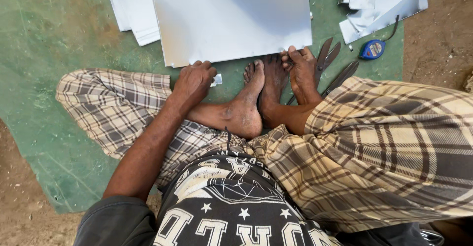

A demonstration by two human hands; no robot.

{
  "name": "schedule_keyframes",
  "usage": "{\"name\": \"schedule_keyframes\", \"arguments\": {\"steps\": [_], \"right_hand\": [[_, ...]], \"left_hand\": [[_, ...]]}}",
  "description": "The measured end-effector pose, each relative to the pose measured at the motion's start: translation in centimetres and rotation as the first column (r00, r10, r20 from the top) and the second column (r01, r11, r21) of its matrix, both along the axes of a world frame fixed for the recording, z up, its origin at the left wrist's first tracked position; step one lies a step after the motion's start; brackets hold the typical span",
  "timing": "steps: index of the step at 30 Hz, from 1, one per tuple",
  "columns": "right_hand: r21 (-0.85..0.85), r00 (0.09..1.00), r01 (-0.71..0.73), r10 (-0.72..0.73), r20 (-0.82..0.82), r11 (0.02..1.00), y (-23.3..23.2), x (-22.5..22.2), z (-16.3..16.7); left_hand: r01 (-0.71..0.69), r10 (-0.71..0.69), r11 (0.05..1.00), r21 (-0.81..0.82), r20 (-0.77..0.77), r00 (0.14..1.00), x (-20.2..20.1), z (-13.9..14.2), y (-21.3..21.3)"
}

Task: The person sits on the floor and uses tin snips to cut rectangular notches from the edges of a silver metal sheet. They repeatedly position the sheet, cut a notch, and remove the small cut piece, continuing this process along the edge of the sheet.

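I sit cross-legged on a green mat (pixel 44 53), bare feet together in front of me. A large grey metal sheet (pixel 231 17) lies just beyond my toes. My left hand (pixel 193 82) grips the sheet's near left corner, fingers curled over the edge, with a small metal scrap (pixel 216 80) beside it. My right hand (pixel 301 67) pinches the sheet's near right corner between thumb and fingers. A pair of tin snips (pixel 329 63) lies on the mat right beside that hand.
More cut metal sheets are stacked at the back left (pixel 133 14) and back right (pixel 379 4). A blue tape measure (pixel 372 49) lies near the right-hand stack. Bare dirt ground (pixel 438 39) surrounds the mat.
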State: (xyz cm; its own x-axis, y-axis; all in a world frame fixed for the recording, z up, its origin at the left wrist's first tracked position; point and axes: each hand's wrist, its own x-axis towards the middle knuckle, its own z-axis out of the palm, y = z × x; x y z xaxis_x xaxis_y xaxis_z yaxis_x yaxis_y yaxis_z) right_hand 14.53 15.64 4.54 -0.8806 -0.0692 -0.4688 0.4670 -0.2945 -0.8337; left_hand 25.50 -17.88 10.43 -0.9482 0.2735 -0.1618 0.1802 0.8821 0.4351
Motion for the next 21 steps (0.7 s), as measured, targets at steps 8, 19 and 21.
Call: {"name": "schedule_keyframes", "arguments": {"steps": [8,19,21], "right_hand": [[0.004,1.0,-0.016,0.016,-0.014,1.0,-0.5,1.4,0.7],[-0.241,0.981,-0.133,0.094,-0.169,0.961,0.4,1.2,4.7],[-0.196,0.972,-0.207,0.18,-0.15,0.958,0.5,0.5,5.8]], "left_hand": [[0.055,-0.007,0.996,0.076,-0.527,0.85,-3.5,2.0,3.3],[0.182,-0.302,0.951,-0.252,-0.61,0.733,-8.7,8.8,1.9],[0.181,-0.328,0.939,-0.292,-0.605,0.726,-10.9,15.0,0.5]]}}
